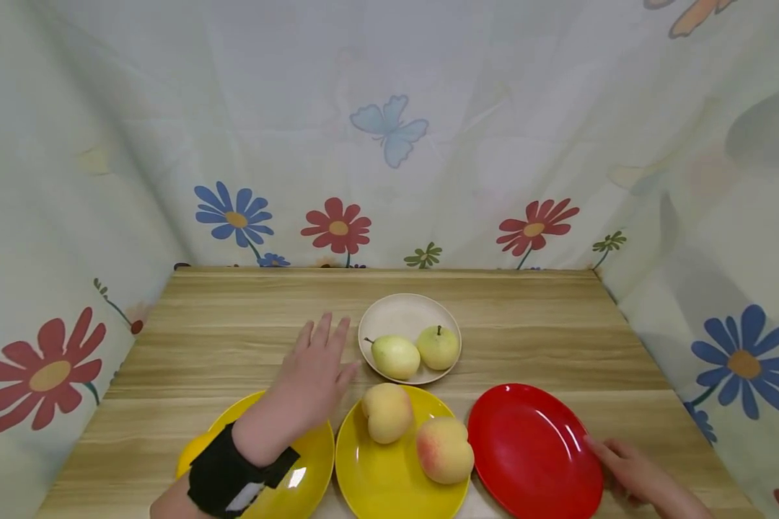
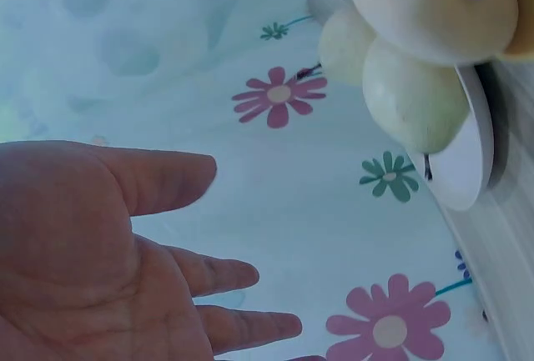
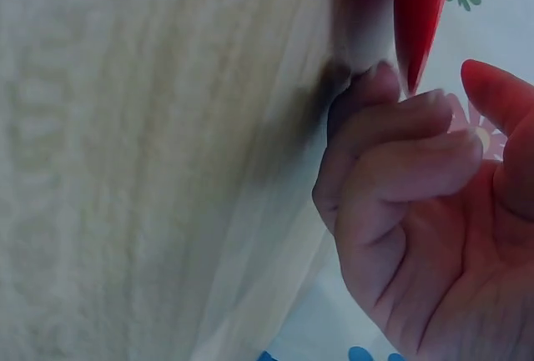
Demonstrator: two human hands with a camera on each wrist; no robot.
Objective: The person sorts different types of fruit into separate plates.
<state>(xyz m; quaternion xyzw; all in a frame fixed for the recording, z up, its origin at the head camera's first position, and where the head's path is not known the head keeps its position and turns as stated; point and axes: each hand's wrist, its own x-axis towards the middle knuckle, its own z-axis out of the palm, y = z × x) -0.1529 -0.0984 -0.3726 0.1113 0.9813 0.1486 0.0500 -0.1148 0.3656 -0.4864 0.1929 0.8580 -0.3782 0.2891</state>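
My left hand (image 1: 314, 378) is held with its fingers spread, over the left yellow plate (image 1: 324, 461) and beside the small white plate (image 1: 392, 310). Nothing is in its grasp; the left wrist view shows the bare palm. Two pears, one (image 1: 394, 357) on its side and another (image 1: 438, 348) with its stem up, lie on the white plate. At the right, my right hand (image 1: 632, 472) holds the rim of an empty red plate (image 1: 532, 454). Its curled fingers (image 3: 409, 169) reach under the rim, while the thumb stands above it.
Between the left and red plates stands a middle yellow plate (image 1: 389, 490) with two peaches, one (image 1: 387, 412) at its back and one (image 1: 446, 450) at its right. A yellow thing (image 1: 191, 453) on the left plate is mostly hidden by my forearm. Flowered cloth (image 1: 389, 202) surrounds the wooden table (image 1: 266, 288).
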